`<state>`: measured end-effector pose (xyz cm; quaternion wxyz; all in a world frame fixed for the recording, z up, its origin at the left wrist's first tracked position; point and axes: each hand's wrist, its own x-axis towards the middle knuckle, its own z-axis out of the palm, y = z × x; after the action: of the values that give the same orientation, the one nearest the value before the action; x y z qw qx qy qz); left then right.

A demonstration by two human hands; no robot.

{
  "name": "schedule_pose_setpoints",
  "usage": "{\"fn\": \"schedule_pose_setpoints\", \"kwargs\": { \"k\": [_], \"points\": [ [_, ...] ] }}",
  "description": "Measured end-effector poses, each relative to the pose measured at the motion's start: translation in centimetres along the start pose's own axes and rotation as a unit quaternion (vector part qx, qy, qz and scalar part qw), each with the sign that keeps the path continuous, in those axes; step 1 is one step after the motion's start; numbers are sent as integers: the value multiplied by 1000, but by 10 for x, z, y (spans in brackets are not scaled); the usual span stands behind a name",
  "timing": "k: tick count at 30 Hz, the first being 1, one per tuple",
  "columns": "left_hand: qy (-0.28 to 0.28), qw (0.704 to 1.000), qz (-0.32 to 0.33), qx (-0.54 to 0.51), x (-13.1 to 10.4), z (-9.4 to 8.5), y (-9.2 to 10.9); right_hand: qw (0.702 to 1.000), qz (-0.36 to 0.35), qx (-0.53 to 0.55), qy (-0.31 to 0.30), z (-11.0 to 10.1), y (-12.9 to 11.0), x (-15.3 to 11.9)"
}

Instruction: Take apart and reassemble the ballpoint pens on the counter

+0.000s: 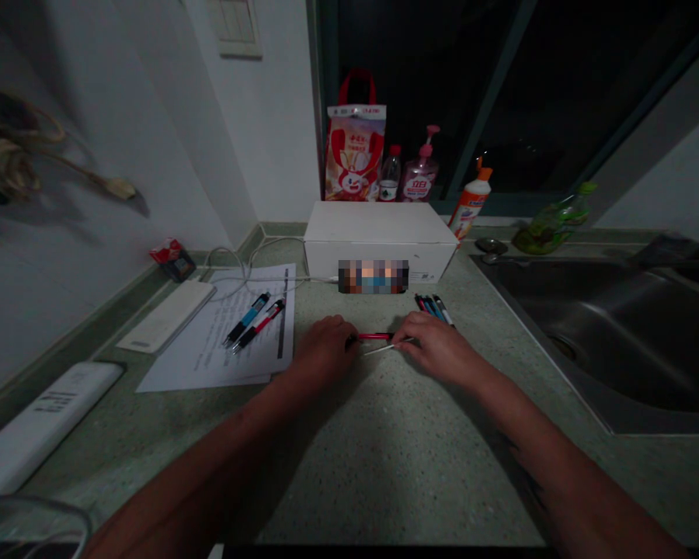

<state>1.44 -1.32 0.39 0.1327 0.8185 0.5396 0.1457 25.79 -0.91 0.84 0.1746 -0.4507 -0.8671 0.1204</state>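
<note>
Over the speckled counter point(361, 450), my left hand point(328, 349) is closed round the dark end of a red pen barrel point(375, 336). Facing it, my right hand point(434, 345) pinches a thin whitish rod point(380, 350) just below the barrel; the barrel's right end meets these fingers. Behind my right hand lie several pens point(435, 307) side by side. A blue pen point(247, 318) and a red pen point(259, 326) rest on printed paper point(210, 361) to the left of my left hand.
A white box point(378, 233) stands behind my hands, with a blurred-out screen point(373, 277) before it. At right is a metal sink point(629, 334). A white power bank point(168, 315), a cable and a long white device point(50, 419) lie left. Bottles point(421, 171) stand behind.
</note>
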Motion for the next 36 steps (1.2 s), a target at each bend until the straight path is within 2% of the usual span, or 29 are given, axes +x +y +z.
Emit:
{"fn": "schedule_pose_setpoints", "kwargs": {
  "k": [5, 10, 14, 19, 22, 28, 36],
  "points": [
    [21, 999, -20, -18, 0, 1, 0, 1000, -2, -6, -21, 9, -6, 3],
    [64, 985, -83, -135, 1, -2, -1, 1000, 6, -14, 11, 13, -11, 5],
    [40, 962, -70, -262, 1, 1, 4, 997, -24, 29, 63, 12, -22, 4],
    [-2, 933, -28, -358, -1, 9, 9, 995, -63, 56, 56, 13, -32, 4],
    [14, 935, -39, -351, -1, 8, 9, 995, -37, 61, 65, 12, -30, 4],
    [48, 971, -34, -230, -3, 0, 9, 994, 13, 65, 91, 12, -22, 5],
    [66, 977, -31, -202, -3, 0, 10, 989, 47, 94, 100, 15, -19, 7]
  ]
}}
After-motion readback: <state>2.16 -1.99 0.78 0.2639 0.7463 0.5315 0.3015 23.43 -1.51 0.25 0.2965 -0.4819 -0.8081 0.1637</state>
